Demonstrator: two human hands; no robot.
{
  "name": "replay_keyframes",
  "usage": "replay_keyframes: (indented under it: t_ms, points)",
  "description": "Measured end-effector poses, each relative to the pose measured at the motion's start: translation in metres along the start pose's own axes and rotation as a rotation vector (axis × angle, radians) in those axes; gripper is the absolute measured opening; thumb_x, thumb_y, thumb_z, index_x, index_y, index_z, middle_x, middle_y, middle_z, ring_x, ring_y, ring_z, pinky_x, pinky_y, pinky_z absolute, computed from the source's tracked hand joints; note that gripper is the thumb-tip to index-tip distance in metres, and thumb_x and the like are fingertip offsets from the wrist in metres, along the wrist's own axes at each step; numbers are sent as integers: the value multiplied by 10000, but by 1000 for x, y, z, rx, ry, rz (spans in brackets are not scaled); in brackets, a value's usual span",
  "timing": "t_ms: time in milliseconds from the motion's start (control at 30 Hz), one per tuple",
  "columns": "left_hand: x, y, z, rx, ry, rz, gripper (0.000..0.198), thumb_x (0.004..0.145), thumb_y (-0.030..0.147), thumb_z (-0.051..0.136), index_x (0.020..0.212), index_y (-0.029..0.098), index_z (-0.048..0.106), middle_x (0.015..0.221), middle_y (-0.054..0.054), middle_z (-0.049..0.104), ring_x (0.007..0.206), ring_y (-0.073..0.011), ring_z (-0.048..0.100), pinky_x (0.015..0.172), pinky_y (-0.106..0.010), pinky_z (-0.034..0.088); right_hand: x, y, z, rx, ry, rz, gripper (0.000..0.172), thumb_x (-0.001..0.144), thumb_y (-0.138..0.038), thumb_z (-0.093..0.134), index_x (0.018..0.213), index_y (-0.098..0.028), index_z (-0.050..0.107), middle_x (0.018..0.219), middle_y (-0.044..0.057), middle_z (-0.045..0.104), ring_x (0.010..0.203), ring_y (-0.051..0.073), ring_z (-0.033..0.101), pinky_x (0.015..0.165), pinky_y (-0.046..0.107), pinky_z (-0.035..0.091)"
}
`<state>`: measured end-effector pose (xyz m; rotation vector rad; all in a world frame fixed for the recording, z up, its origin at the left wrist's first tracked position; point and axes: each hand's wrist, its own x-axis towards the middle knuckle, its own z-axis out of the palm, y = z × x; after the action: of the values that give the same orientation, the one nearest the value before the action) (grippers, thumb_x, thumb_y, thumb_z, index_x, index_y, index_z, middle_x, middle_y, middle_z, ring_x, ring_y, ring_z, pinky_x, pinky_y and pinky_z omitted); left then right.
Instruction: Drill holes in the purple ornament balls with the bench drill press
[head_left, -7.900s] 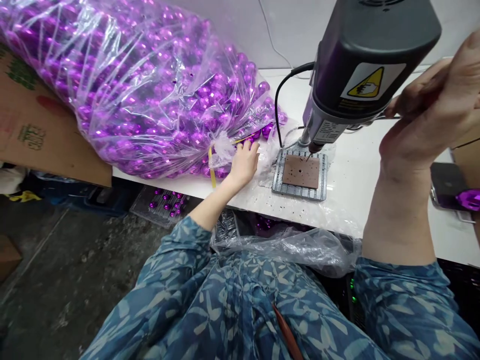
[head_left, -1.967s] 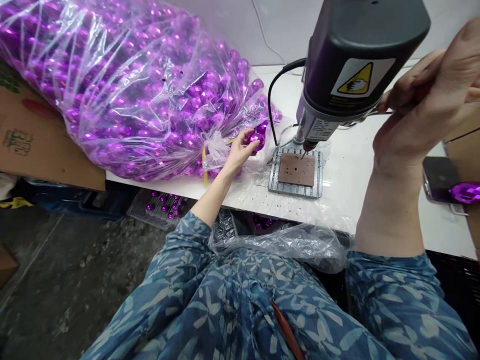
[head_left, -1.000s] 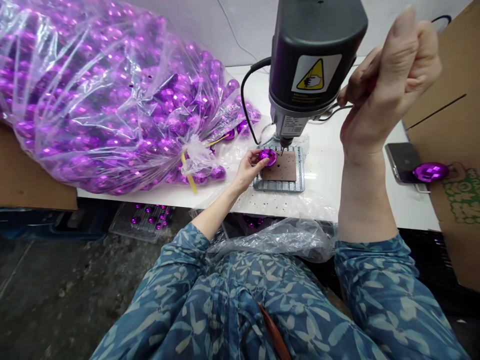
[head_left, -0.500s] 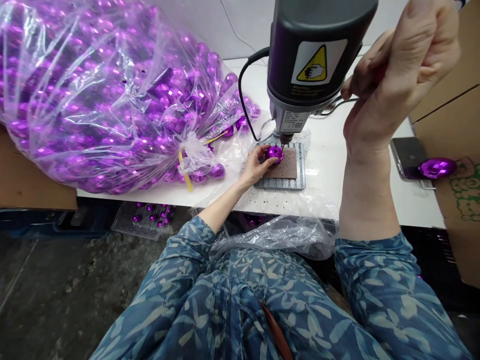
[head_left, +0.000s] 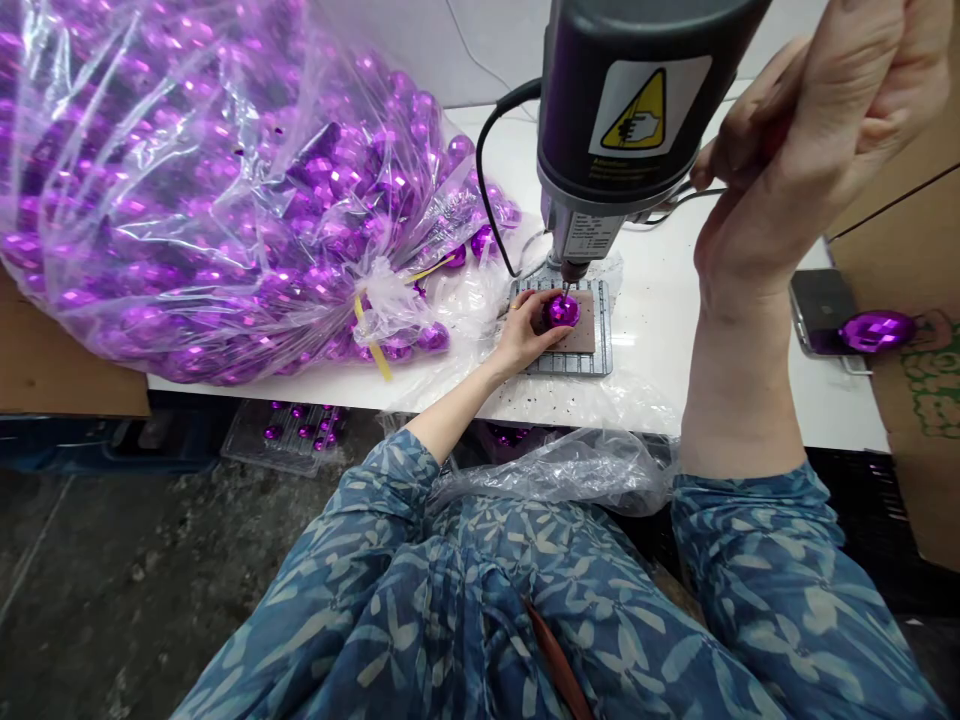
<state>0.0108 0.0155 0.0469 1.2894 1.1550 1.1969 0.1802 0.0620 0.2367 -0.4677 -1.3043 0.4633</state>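
My left hand (head_left: pixel 525 332) grips a shiny purple faceted ball (head_left: pixel 562 311) between thumb and fingers. The ball rests on a brown board (head_left: pixel 579 338) that lies on the grey slotted base (head_left: pixel 602 350) of a drill press (head_left: pixel 622 110). Directly over the ball is the drill bit (head_left: pixel 566 290), its tip at or very near the ball's top; contact is too small to judge. Up at the right, my right hand (head_left: pixel 817 130) is closed around the press's feed handle, of which only a bit of red shows between the fingers.
A large clear bag (head_left: pixel 225 200) of purple balls covers the table's left side. At right, a phone (head_left: pixel 817 310) lies by another purple ball (head_left: pixel 876 331) near a cardboard box (head_left: pixel 930 400). Dark specks and plastic sheeting (head_left: pixel 562 470) are at the front edge. Below stands a tray (head_left: pixel 281 435) of balls.
My left hand has shifted the purple ball slightly right, under the drill bit. My right hand stays on the handle, appearing slightly farther right in view.
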Motion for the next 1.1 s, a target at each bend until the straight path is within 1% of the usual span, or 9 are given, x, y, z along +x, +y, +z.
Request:
replay_keyframes:
  t_ms: [133, 267, 400, 467, 567, 633, 767, 900, 1100]
  points:
    - [1, 1, 0, -22, -2, -22, 485, 725, 195, 1004, 1152, 272, 789, 1395, -113, 681, 1677, -380, 391, 1445, -522, 238, 2, -1, 1, 12, 25, 16, 600, 810, -739, 674, 760, -181, 461, 548, -81, 236, 445, -16, 367, 444, 135, 306]
    - [1, 2, 1, -52, 2, -44, 493, 708, 177, 1005, 1136, 281, 785, 1370, -104, 691, 1675, -381, 385, 1455, -550, 218, -4, -3, 3, 11, 74, 9, 565, 782, -746, 711, 779, -192, 603, 539, -77, 196, 427, -5, 329, 427, 166, 310]
    - [1, 2, 1, -44, -11, -38, 485, 717, 189, 1006, 1135, 289, 783, 1351, -98, 707, 1686, -377, 363, 1459, -557, 205, -23, -4, 3, 17, 156, -51, 486, 870, -683, 695, 837, -199, 726, 517, -76, 150, 430, -34, 338, 473, 150, 297]
    - [1, 2, 0, -29, -22, -22, 473, 726, 198, 1004, 1136, 283, 784, 1342, -101, 712, 1676, -379, 376, 1458, -551, 202, -32, -2, 2, 12, 192, -69, 493, 924, -623, 682, 766, -157, 647, 506, -79, 165, 447, -50, 382, 509, 145, 297]
    - [1, 4, 1, -26, -21, -19, 472, 729, 208, 1006, 1141, 275, 786, 1350, -110, 705, 1667, -387, 387, 1452, -546, 207, -42, 1, 2, 20, 234, -103, 648, 925, -616, 710, 634, -118, 413, 489, -76, 179, 439, -47, 395, 490, 155, 272]
    - [0, 6, 1, -40, -14, -38, 483, 720, 204, 1013, 1142, 269, 787, 1353, -118, 697, 1680, -395, 368, 1446, -542, 211, -47, 3, 2, 22, 244, -126, 723, 916, -639, 723, 608, -121, 325, 486, -69, 140, 427, -37, 375, 471, 159, 267]
    - [0, 7, 1, -35, -18, -44, 489, 717, 205, 1016, 1140, 278, 783, 1340, -105, 703, 1682, -394, 361, 1450, -543, 197, -53, 7, -2, 3, 237, -135, 764, 950, -637, 726, 601, -135, 269, 509, -42, 63, 443, -4, 379, 475, 186, 293]
    - [0, 3, 0, -12, -25, -17, 487, 727, 247, 1015, 1151, 294, 780, 1348, -93, 708, 1672, -392, 375, 1454, -554, 194, -62, 18, -10, 6, 270, -172, 763, 958, -659, 750, 639, -163, 266, 505, -41, 26, 422, 36, 301, 451, 233, 324]
    - [1, -7, -2, 46, -73, 22, 515, 780, 395, 990, 1231, 305, 757, 1441, -109, 687, 1712, -390, 329, 1476, -573, 139, -78, 46, -27, -23, 340, -230, 712, 986, -643, 733, 689, -179, 282, 508, -55, 75, 411, 51, 248, 461, 266, 334]
